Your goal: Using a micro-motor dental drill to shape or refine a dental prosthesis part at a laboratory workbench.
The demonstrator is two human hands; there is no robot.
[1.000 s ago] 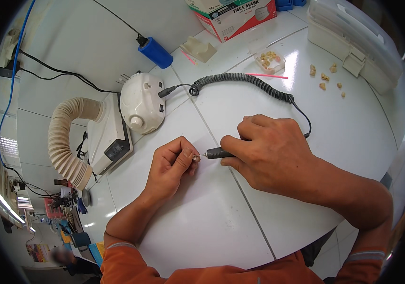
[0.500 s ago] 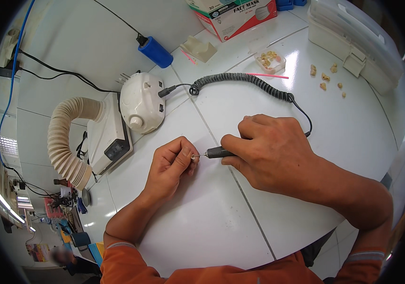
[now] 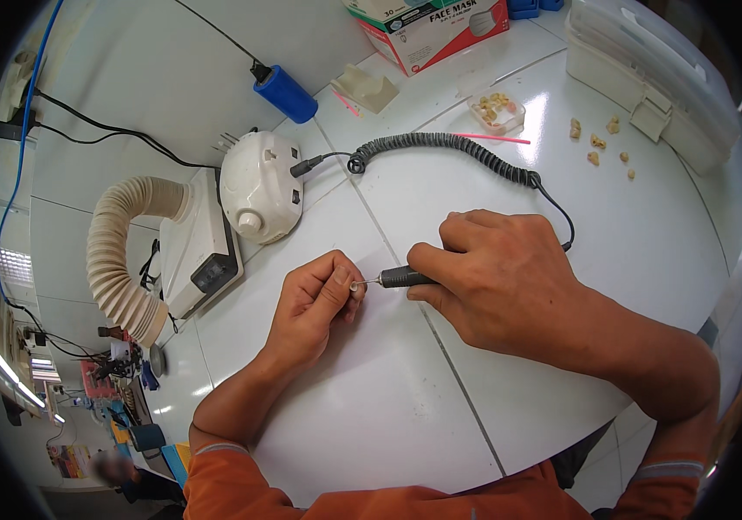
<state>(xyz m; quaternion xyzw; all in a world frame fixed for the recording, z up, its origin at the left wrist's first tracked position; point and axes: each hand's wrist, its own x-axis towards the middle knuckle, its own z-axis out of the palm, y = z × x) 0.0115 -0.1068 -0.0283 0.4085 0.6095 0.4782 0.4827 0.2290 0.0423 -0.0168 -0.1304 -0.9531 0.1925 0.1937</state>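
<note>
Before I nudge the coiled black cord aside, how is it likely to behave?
The coiled cord will probably give and spring back, given its tight coils. It may tug the dark handpiece, as its thin end runs behind the right hand gripping it. Pulled far, it could drag at the white box it plugs into.

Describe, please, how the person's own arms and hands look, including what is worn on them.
The left hand and the right hand wear no gloves, and no watch or bracelet shows at the wrists. Both forearms are uncovered. The left sleeve and right sleeve are orange, each with a thin grey band near its edge.
</note>
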